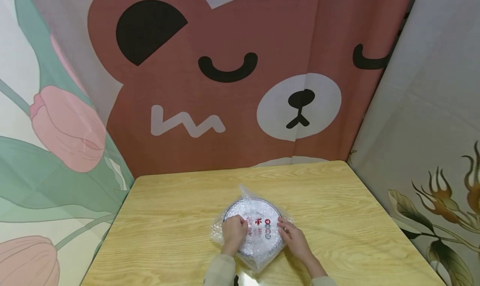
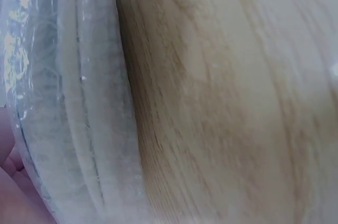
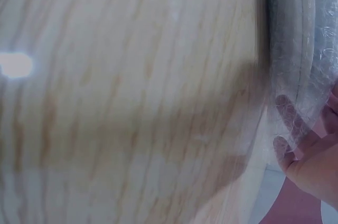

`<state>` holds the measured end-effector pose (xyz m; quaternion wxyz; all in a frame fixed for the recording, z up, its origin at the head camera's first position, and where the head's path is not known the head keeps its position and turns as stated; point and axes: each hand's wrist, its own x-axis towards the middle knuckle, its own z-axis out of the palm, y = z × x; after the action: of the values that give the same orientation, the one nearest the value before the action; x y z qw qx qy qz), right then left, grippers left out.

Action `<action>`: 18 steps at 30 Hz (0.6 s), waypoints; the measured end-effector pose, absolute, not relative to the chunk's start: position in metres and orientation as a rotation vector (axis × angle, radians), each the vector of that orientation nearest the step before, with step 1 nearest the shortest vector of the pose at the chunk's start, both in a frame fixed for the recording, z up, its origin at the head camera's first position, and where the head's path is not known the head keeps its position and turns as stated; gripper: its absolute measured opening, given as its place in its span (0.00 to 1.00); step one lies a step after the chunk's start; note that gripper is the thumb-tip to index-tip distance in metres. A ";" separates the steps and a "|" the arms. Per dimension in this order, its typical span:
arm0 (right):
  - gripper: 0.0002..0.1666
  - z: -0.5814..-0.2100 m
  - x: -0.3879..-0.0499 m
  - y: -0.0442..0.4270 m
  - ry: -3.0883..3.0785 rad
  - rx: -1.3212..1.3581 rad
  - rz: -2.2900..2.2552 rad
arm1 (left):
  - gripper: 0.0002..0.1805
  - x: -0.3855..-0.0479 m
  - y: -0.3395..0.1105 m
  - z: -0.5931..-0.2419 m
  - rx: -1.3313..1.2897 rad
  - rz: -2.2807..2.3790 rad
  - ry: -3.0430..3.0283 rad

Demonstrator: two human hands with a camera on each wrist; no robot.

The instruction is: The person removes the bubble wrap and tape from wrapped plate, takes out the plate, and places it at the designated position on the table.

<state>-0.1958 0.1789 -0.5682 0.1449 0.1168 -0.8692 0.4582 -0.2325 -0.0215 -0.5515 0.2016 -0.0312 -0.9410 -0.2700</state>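
Note:
A round, flat package (image 1: 258, 213) with a white top, red and grey printed marks and a dark rim lies on the table, inside clear bubble wrap (image 1: 256, 263). My left hand (image 1: 234, 232) is over its left part with the fingers curled, and appears to pinch the wrap; the fingertips are hidden. At the right edge of the package my right hand (image 1: 294, 238) rests with its fingers extended against the rim. The right wrist view shows its fingers (image 3: 298, 123) against the wrapped side. Layered edges of the wrapped package (image 2: 90, 97) fill the left of the left wrist view.
The wood-grain table (image 1: 168, 219) extends around the package on all sides. Behind it hangs a curtain with a bear print (image 1: 232, 98), and flower-print cloths (image 1: 71, 127) close in the left and right sides.

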 end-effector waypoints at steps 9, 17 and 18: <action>0.10 -0.568 -0.196 0.178 -2.553 0.300 1.292 | 0.11 -0.228 -0.023 -0.552 -0.101 -0.699 -2.632; 0.10 -0.568 -0.196 0.178 -2.565 0.297 1.248 | 0.11 -0.222 -0.022 -0.548 -0.097 -0.713 -2.613; 0.10 -0.568 -0.196 0.178 -2.566 0.295 1.245 | 0.11 -0.222 -0.021 -0.548 -0.098 -0.713 -2.611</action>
<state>-0.1961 0.1777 -0.5682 0.1366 0.1021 -0.8866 0.4300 -0.2215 -0.0214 -0.5476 0.2148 -0.0355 -0.9415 -0.2572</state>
